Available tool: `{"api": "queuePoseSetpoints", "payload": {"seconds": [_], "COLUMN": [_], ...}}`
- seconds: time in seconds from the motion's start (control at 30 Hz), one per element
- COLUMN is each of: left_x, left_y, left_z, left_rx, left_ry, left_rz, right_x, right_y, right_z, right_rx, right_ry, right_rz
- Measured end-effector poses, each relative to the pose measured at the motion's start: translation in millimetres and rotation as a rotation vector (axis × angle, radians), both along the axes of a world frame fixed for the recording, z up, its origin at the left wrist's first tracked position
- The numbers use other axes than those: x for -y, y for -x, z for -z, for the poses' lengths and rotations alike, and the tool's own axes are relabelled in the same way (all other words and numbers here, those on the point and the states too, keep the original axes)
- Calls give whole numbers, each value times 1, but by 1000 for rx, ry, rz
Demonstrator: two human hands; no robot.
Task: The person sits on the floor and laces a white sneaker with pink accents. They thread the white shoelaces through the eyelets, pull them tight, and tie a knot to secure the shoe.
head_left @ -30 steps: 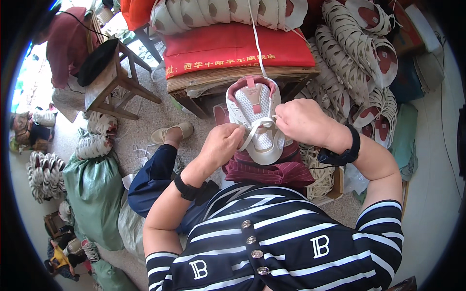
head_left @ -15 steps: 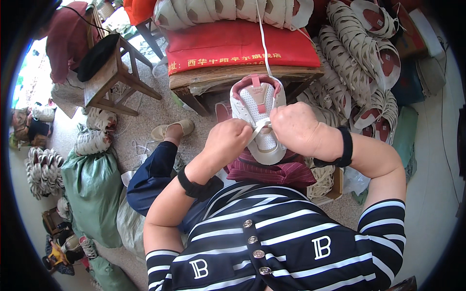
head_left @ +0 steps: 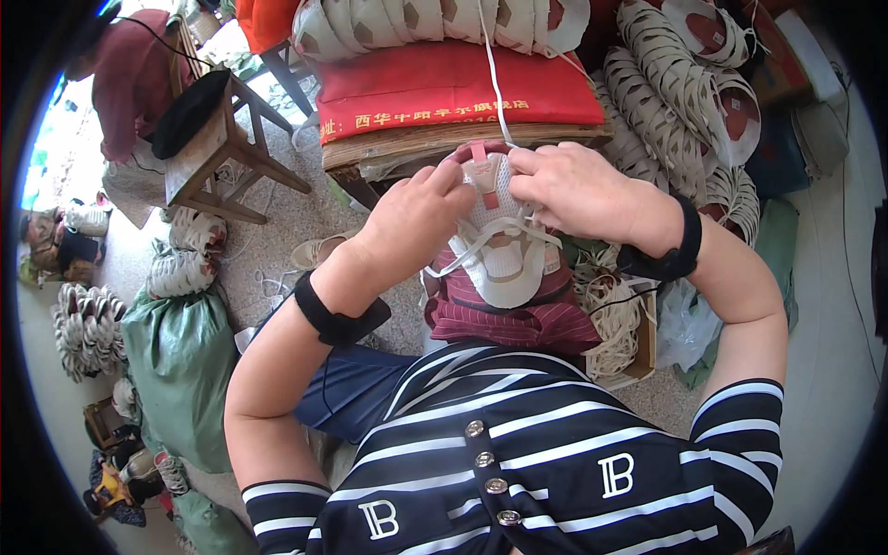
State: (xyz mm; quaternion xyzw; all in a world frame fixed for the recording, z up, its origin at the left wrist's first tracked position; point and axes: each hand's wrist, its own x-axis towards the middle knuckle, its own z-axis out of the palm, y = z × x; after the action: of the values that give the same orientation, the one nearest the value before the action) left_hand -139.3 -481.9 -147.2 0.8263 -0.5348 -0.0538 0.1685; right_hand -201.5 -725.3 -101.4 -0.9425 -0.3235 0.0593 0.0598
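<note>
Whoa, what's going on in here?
A person in a striped top has both hands at a white shoe with pink trim. The left hand and right hand are at its two sides; their fingers hide exactly what they pinch. A white lace crosses the shoe loosely, and a maroon striped cloth lies beneath.

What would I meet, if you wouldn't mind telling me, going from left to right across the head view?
Pale bundle, tall green sack, left hand, white-and-pink shoe, right hand, green material beyond the right arm.
</note>
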Motion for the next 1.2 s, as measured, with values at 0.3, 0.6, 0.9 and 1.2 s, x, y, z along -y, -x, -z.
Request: {"api": "queuePoseSetpoints", "payload": {"seconds": [0.3,0.6,0.9,1.2], "left_x": [-3,8,21,16], "left_y": [3,5,27,48], "left_z": [7,19,48,-55], "left_rx": [-237,-165,-875,-893], "left_ry": [75,140,625,934], "left_rz": [-67,-106,-492,-368], "right_x": [9,16,-9,-33], "right_y": [3,20,2,37], "right_z": [14,37,56,-4], "right_rx": [-107,-59,-254,-341], "right_ry": [-172,-235,-416,-898], "right_rz": [36,165,506,415]}}
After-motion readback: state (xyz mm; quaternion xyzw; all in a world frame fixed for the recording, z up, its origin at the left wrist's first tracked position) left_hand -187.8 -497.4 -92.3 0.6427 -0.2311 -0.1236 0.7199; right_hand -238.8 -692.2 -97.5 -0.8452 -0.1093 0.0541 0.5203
